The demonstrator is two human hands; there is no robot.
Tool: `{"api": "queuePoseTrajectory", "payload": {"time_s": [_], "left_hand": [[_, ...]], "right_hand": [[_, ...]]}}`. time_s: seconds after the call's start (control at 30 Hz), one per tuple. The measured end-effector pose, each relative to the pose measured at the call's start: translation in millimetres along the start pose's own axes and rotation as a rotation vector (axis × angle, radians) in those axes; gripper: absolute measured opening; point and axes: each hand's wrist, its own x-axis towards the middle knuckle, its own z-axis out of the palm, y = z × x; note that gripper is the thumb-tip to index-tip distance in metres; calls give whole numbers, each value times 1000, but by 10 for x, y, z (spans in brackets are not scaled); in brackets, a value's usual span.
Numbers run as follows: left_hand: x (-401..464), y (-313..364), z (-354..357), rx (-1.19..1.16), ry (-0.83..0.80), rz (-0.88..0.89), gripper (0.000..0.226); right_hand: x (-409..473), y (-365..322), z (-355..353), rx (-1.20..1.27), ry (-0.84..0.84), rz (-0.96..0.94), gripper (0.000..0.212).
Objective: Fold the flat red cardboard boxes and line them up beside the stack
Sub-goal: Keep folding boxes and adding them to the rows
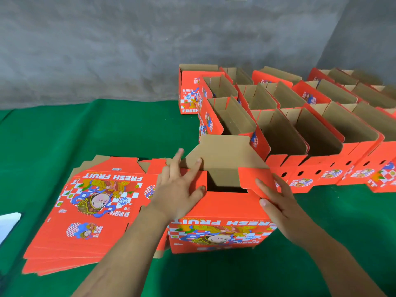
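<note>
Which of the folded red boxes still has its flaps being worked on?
The red cardboard box nearest the camera, beside the flat stack of red boxes: both hands rest on its flaps, left hand and right hand. The folded boxes behind stand untouched.

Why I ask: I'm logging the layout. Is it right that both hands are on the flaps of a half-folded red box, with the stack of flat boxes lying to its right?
One detail is wrong. The head view shows the stack of flat boxes lying to the left of the half-folded red box, not its right. The left hand and right hand are indeed on its flaps.
</note>
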Motion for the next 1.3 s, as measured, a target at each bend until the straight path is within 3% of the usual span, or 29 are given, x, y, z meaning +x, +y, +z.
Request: {"api": "queuePoseTrajectory", "payload": {"time_s": [0.07, 0.17, 0.23, 0.3, 0.37, 0.43, 0.5, 0.6, 0.7, 0.8, 0.9, 1.03, 1.13, 1.23, 1.3], "left_hand": [[39, -49, 21, -24, -38, -27, 75], [60, -62, 11, -251, -18, -16, 75], [43, -45, -2, -429, 81, -16, 74], [-12, -68, -28, -527, 120, -24, 81], [-75, -116, -36, -525, 102, 13, 82], [-125, -135, -47, -522, 43, 29, 64], [-129, -113, -51, -526, 1, -16, 57], [-81, -46, -64, -319, -4, -77, 65], [20, 55, -65, -145, -99, -209, 93], [102, 194, -25, 0, -141, -341, 88], [97, 199, 5, 29, -92, -326, 86], [58, 65, 60, -315, 6, -276, 86], [-6, -2, 51, -786, 94, -426, 85], [-121, -10, -111, -1233, -59, -675, 87], [-222, 34, -180, -1314, -101, -705, 76]], "right_hand": [[4, 30, -8, -11, -63, 19, 48], [35, -48, -65, 13, -128, 60, 52], [110, -144, -81, 67, -112, 89, 45], [219, -294, -47, 206, 14, 211, 29], [357, -425, 1, 343, 214, 344, 50], [468, -477, 41, 339, 326, 384, 71], [520, -492, 77, 133, 271, 355, 93], [521, -477, 133, -279, 105, 241, 88], [527, -448, 140, -351, 56, 253, 84], [534, -464, 208, -482, 73, 296, 86], [544, -503, 229, -550, 82, 301, 86], [535, -471, 137, -317, -4, 326, 78], [519, -480, 82, -55, -16, 375, 73], [482, -596, 43, 321, 107, 412, 49], [412, -621, 5, 558, 100, 570, 55]]}}
